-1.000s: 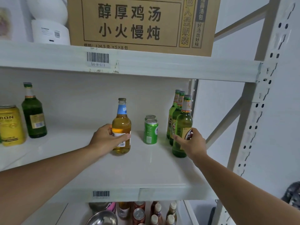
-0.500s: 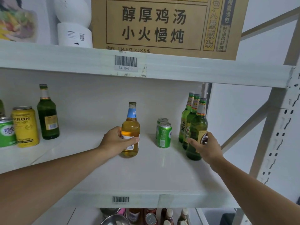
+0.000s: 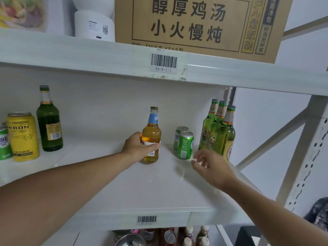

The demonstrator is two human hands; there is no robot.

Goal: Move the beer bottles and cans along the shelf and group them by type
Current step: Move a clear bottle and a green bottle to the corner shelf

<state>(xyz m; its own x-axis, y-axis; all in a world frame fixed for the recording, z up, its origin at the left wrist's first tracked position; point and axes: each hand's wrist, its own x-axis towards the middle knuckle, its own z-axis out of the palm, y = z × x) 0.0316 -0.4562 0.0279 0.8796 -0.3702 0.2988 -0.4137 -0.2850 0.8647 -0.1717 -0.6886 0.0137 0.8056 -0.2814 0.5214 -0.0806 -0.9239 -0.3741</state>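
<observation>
The left hand [image 3: 137, 148] grips the amber bottle [image 3: 151, 137] mid-shelf, while the right hand [image 3: 211, 167], fingers spread and empty, could topple the nearby green cans [image 3: 184, 144].

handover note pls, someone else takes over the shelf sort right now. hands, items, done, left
Left hand: gripping the amber bottle, which stands upright mid-shelf.
Right hand: open, empty, just in front of the two green cans.
Three light green bottles clustered at the right end.
Far left: dark green bottle, yellow can, another green can at the frame edge.
Done: right-end bottles and the can pair look grouped.
Left: place the amber bottle; join the dark green bottle and stray cans to their types.
</observation>
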